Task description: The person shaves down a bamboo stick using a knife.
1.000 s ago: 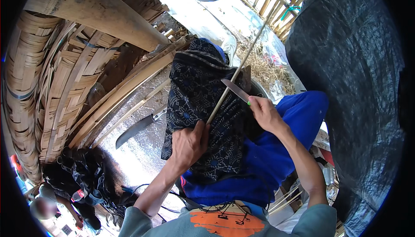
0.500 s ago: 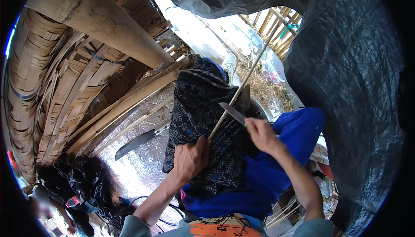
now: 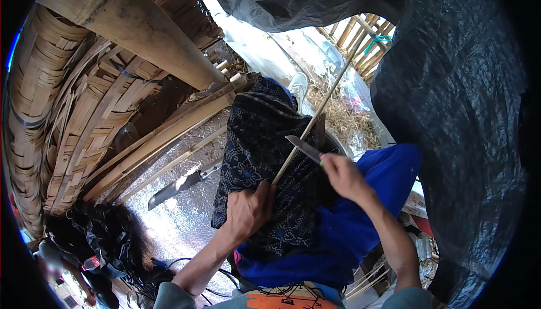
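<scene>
Left hand (image 3: 248, 210) is clamping the near end of the strip (image 3: 315, 118) on the cloth (image 3: 265, 157), right hand (image 3: 344, 175) is gripping the knife (image 3: 303, 148) across it; blade should be staying shallow, stroking away toward the far end.

The left hand (image 3: 248, 210) grips the near end of a thin bamboo strip (image 3: 321, 106), which runs up and away over a dark patterned cloth (image 3: 262, 145) draped on the person's knee. The right hand (image 3: 344, 175) holds a small knife (image 3: 303, 148), its blade laid against the strip. A machete (image 3: 180, 185) lies on the silvery ground sheet (image 3: 180, 224) to the left, beside long bamboo slats (image 3: 163, 140). Blue trousers (image 3: 389, 174) show under the right forearm.
</scene>
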Demonstrator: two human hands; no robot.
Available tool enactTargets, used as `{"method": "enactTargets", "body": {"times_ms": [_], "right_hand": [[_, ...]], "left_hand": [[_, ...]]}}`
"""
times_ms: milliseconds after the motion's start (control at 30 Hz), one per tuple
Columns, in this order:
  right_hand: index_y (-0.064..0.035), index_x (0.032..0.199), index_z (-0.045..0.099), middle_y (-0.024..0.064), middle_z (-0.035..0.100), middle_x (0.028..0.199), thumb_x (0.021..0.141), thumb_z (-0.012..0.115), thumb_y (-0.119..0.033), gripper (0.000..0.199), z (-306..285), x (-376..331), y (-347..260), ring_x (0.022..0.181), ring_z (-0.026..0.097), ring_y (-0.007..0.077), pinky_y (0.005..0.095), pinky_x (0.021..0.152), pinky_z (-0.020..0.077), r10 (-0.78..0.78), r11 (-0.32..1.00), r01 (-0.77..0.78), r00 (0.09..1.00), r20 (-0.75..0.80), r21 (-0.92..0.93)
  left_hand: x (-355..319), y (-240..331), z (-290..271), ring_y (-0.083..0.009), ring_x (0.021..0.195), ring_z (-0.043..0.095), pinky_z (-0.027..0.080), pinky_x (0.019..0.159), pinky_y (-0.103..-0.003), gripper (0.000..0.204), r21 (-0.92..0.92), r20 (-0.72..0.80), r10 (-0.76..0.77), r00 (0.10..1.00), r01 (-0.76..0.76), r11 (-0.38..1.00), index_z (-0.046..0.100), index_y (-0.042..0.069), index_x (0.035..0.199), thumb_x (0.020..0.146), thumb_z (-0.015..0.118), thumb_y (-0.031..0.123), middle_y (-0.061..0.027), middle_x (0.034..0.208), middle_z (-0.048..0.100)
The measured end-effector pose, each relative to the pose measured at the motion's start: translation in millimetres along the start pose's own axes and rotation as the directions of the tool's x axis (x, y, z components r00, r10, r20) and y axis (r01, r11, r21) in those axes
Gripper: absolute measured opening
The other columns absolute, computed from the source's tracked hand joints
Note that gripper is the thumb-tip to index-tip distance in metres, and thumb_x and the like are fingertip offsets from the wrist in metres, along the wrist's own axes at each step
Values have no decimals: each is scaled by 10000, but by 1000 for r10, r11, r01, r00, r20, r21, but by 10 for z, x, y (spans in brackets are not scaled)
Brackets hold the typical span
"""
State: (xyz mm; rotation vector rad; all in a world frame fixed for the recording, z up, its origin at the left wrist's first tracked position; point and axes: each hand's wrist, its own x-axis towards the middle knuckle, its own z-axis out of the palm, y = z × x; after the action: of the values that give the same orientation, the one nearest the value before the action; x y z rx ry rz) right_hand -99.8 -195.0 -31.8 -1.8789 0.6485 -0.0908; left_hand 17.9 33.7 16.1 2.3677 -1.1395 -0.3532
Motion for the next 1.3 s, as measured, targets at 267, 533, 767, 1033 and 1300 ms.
{"method": "enactTargets", "body": {"times_ms": [267, 533, 767, 1033, 1300], "right_hand": [[14, 824, 591, 76, 505, 553, 1007, 463, -304, 388, -8, 28, -37, 476, 517, 171, 370, 488, 397, -3, 1000, 3, 1000, 7, -23], [37, 891, 618, 199, 639, 698, 997, 480, -270, 353, -8, 19, -76, 614, 655, 255, 424, 533, 430, -176, 977, 176, 984, 6, -119], [-43, 804, 582, -20, 418, 537, 1027, 423, -340, 404, -69, 16, -36, 462, 424, 108, 282, 469, 354, -33, 993, 43, 995, 93, -109], [-102, 729, 496, -74, 364, 532, 1036, 378, -380, 431, 131, -38, 101, 436, 366, 28, 202, 409, 290, -259, 960, 260, 966, 20, -101], [21, 835, 572, 132, 502, 573, 1010, 465, -255, 344, 115, -45, -9, 506, 526, 213, 388, 493, 384, -6, 999, -2, 983, 185, 47]], "left_hand": [[55, 5, 27, -316, 391, 537, 383, 367, -408, 215, -9, 9, 23, 1000, -23, 1000, 516, 84, 719, 894, 621, 149, -113, 449, 499], [31, 13, -30, -315, 389, 535, 382, 368, -404, 214, 16, 28, -4, 1000, 4, 1000, 515, 84, 718, 895, 620, 147, -119, 460, 503], [42, 22, -33, -311, 386, 535, 385, 367, -402, 215, 5, 25, 5, 1000, -5, 1000, 512, 87, 716, 895, 619, 140, -113, 450, 496], [50, 39, -14, -308, 374, 526, 378, 359, -404, 229, -10, 26, 9, 1000, -8, 1000, 505, 91, 700, 897, 614, 135, -109, 448, 496], [9, 10, -34, -309, 377, 530, 380, 361, -403, 236, -6, 8, 3, 1000, -3, 1000, 503, 89, 696, 896, 617, 142, -116, 448, 497]]}}
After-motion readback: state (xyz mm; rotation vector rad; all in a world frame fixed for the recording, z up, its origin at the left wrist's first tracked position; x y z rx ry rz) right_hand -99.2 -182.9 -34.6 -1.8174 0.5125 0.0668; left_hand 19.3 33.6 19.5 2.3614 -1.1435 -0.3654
